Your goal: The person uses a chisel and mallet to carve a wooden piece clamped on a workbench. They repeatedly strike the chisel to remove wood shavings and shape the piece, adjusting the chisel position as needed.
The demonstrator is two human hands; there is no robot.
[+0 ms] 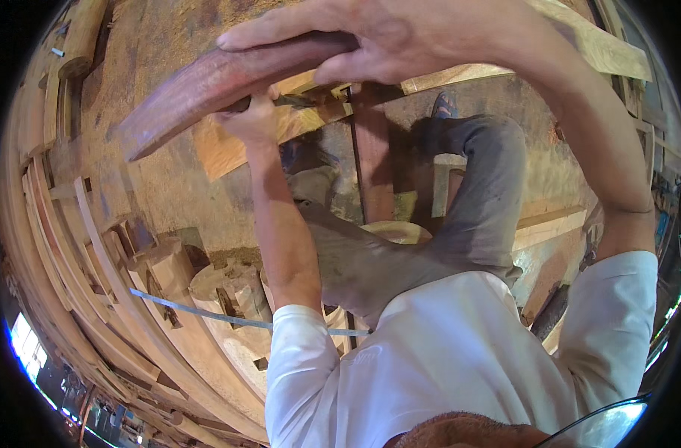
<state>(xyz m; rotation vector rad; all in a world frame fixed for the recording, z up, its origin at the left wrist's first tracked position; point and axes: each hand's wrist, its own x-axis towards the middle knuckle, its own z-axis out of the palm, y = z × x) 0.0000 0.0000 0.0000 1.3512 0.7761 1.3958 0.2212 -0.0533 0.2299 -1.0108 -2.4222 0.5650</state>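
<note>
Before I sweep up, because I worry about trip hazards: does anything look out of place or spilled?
Some sawdust is strewn at upper left. Odder is the thin bluish strip at lower left, running slantwise across the timbers and unlike them in colour. The held curved reddish piece shows no clear damage.

Sawdust-strewn floor [150, 48] gives passage left of the reddish curved timber [228, 77]; long boards [64, 261] bar the far left, trousered legs [486, 183] the right.
</note>
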